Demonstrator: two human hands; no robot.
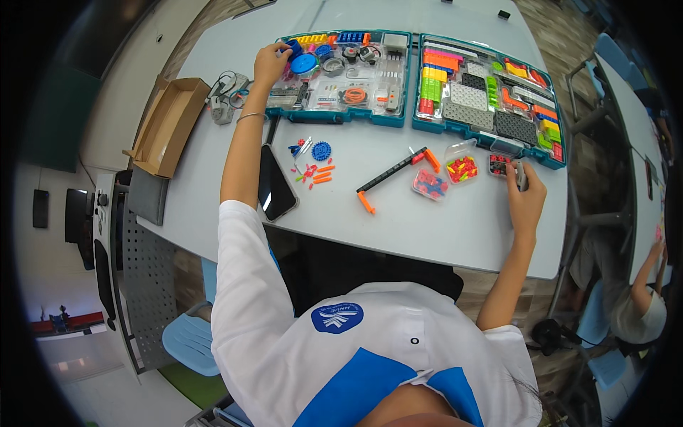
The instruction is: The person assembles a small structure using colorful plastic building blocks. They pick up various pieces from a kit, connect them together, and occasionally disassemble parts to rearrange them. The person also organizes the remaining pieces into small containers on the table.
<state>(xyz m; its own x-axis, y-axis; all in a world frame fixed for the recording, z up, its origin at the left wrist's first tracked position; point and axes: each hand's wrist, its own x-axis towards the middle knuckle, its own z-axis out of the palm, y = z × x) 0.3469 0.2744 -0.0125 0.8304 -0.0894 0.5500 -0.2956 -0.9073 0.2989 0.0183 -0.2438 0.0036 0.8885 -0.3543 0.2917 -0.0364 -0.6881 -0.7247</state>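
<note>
Teal cases: plastic, left case [370, 119] at 11 o'clock, right case [448, 128] at 2, read from the black beam [391, 171], 12 being the far edge; both open, presumably so every compartment can be reached.
Left hand [272, 62]: between 10 and 11, fingertips at a dark blue part [293, 50] by the left case's outer edge; cannot tell if clamped on it.
Right hand [525, 191]: at 3, well apart from the left, thumb and fingers closed on a grey piece [522, 178], just beside a small box of red and black bits [499, 165].
Beam: slim, rigid-looking, orange angled ends; lies loose on the smooth white worktop [334, 220].
Clear boxes: peg box [462, 169] at 3, red-piece box [430, 185] nearer 4; likely set there to keep small parts sorted.
Loose pegs [322, 174]: orange and pink, at 9; toothed blue gear [321, 151] at 10.
Phone [276, 185]: glossy black slab, beyond the pegs at 9.
Carton [167, 128]: open brown cardboard, farther out, between 9 and 10.
</note>
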